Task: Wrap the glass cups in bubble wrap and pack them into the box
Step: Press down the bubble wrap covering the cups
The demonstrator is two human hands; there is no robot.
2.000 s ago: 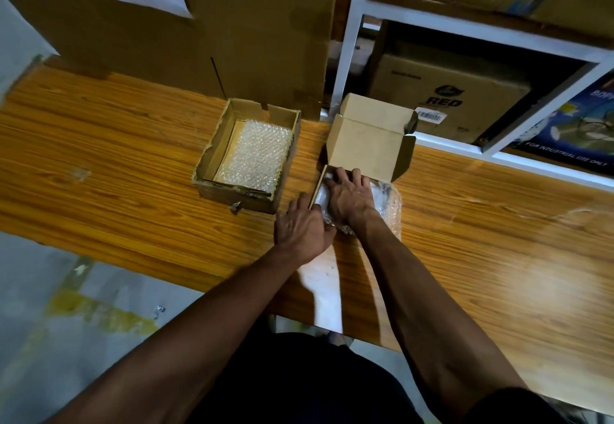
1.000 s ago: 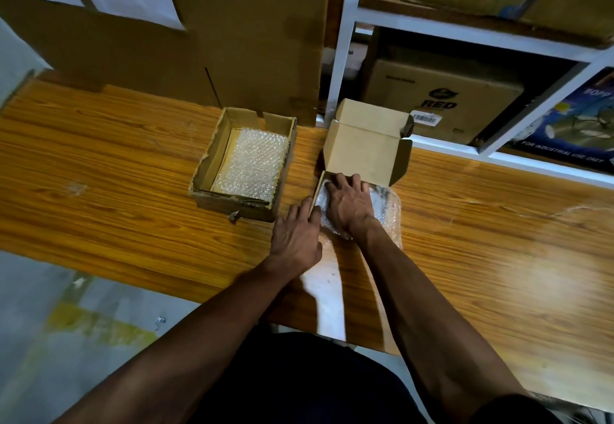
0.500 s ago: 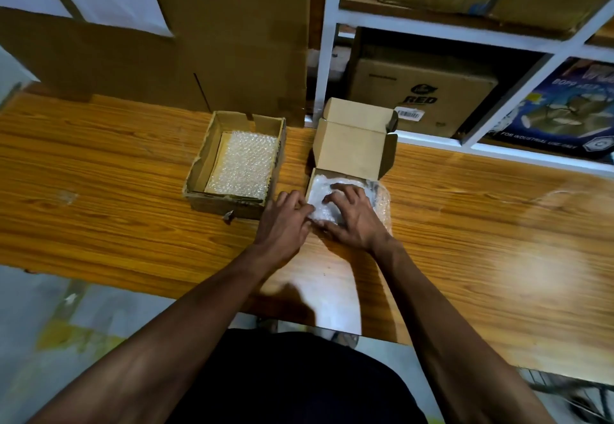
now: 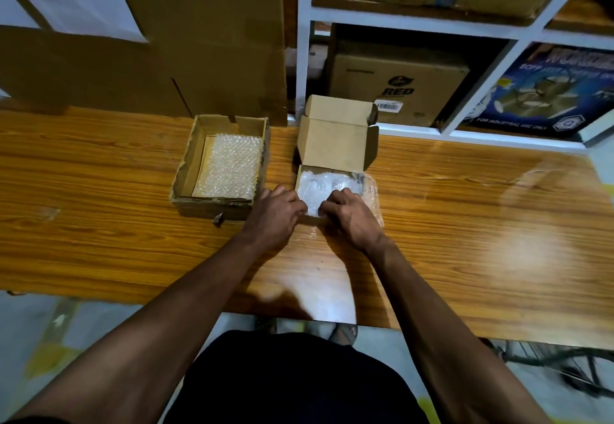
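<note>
Wooden desk [image 4: 465, 224] carries the small box [image 4: 335, 144], bubble wrap [image 4: 327, 186] bulging inside (cups unseen). Right hand [image 4: 354, 219] has lifted off flat pressing; now both it and left hand [image 4: 277, 212] pinch the wrap's near edge, probably tucking.

Left hand [image 4: 277, 212] and right hand [image 4: 350, 215] side by side, fingers curled

"RED" on shelved brown carton [image 4: 398, 81]; "FOR INDUSTRIAL USE ONLY" on blue box [image 4: 545, 91]
</note>
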